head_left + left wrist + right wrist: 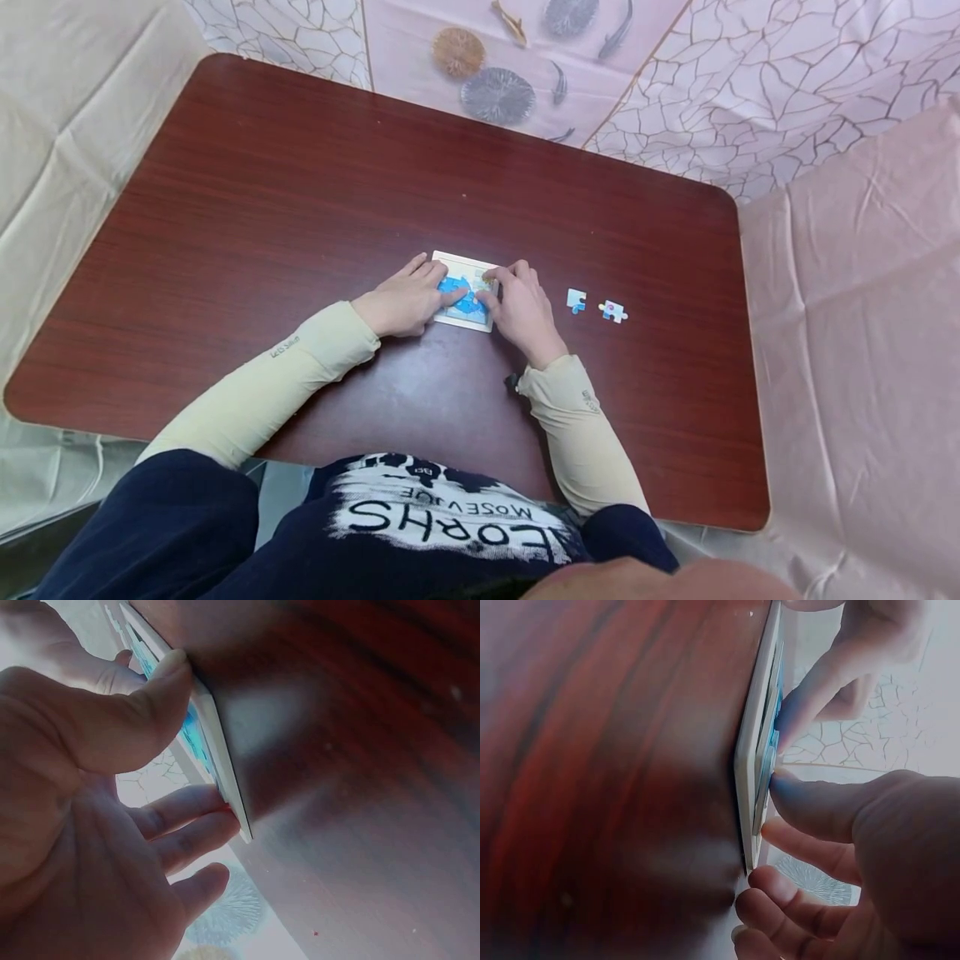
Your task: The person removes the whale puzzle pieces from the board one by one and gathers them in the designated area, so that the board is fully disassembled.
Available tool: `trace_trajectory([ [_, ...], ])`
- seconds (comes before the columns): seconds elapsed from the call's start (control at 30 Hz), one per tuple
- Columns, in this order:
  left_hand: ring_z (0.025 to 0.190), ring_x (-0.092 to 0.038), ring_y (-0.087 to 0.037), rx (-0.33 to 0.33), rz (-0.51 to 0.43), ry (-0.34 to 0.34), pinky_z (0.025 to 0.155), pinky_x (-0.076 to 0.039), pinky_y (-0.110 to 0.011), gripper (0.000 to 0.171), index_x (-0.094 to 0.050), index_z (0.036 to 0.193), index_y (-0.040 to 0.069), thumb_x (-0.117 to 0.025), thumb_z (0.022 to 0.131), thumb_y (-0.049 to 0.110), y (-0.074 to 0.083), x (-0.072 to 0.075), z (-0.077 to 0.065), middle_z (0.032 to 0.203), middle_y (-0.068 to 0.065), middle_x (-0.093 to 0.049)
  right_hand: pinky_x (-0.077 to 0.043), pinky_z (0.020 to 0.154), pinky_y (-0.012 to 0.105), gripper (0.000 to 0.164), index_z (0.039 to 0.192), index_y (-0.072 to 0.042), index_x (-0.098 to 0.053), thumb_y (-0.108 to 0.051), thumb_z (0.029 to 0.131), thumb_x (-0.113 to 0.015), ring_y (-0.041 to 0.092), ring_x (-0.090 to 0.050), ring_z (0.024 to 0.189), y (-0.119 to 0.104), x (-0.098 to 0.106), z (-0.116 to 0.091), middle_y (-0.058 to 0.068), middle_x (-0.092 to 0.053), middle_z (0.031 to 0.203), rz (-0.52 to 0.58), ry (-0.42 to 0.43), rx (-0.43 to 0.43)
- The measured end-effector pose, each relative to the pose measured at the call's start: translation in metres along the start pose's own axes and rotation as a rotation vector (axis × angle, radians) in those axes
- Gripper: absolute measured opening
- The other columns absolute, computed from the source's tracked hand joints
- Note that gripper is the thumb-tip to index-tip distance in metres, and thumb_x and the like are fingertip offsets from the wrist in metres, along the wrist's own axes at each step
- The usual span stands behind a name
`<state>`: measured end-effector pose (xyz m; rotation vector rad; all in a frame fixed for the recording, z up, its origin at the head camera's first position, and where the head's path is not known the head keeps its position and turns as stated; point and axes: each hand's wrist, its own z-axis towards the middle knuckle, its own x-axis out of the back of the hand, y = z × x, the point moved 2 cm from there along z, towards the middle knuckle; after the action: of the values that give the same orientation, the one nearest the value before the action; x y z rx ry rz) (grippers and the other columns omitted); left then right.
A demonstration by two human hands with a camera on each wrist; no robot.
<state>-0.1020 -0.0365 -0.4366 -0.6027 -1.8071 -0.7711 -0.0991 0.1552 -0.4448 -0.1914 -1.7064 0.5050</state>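
A small jigsaw puzzle (463, 275) with a pale frame and blue picture lies on the table between both hands. The left hand (408, 298) rests at its left side, thumb stretched across the blue pieces and fingers by the frame's far edge. In the left wrist view, the fingertips (217, 796) touch the frame's edge (217, 742). From the right side, the right hand (521, 310) holds a puzzle piece (765, 780) between thumb and index finger, over the frame's right part. Its other fingers hang beside the frame, loosely bent. The fingers partly hide the piece.
Two loose puzzle pieces, one blue and white (575, 299) and one with a pinkish mark (613, 312), lie right of the right hand. The brown table (300, 192) has rounded corners. Patterned cloth (787, 75) hangs behind it.
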Motion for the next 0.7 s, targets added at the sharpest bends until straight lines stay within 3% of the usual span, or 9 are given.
trace_trajectory([
  [0.27, 0.125, -0.037, -0.035, -0.001, 0.003, 0.019, 0.117, -0.011, -0.050, 0.070, -0.044, 0.148, 0.020, -0.068, 0.083, 0.009, -0.0030, 0.0001, 0.0010, 0.121, -0.017, -0.044, -0.047, 0.075, 0.042, 0.018, 0.096, -0.014, -0.067, -0.032, 0.093, -0.065, 0.025, -0.047, 0.103, 0.0013, -0.0006, 0.0023, 0.006, -0.051, 0.109, 0.020, -0.002, -0.007],
  [0.7, 0.126, -0.037, -0.036, 0.003, -0.008, 0.015, 0.117, -0.010, -0.050, 0.072, -0.043, 0.148, 0.019, -0.068, 0.082, 0.008, -0.0022, -0.0016, 0.0002, 0.122, -0.017, -0.044, -0.046, 0.075, 0.037, 0.023, 0.104, -0.010, -0.066, -0.026, 0.088, -0.073, 0.021, -0.051, 0.088, 0.0037, 0.0011, 0.0028, 0.005, -0.052, 0.098, 0.129, -0.126, -0.011],
])
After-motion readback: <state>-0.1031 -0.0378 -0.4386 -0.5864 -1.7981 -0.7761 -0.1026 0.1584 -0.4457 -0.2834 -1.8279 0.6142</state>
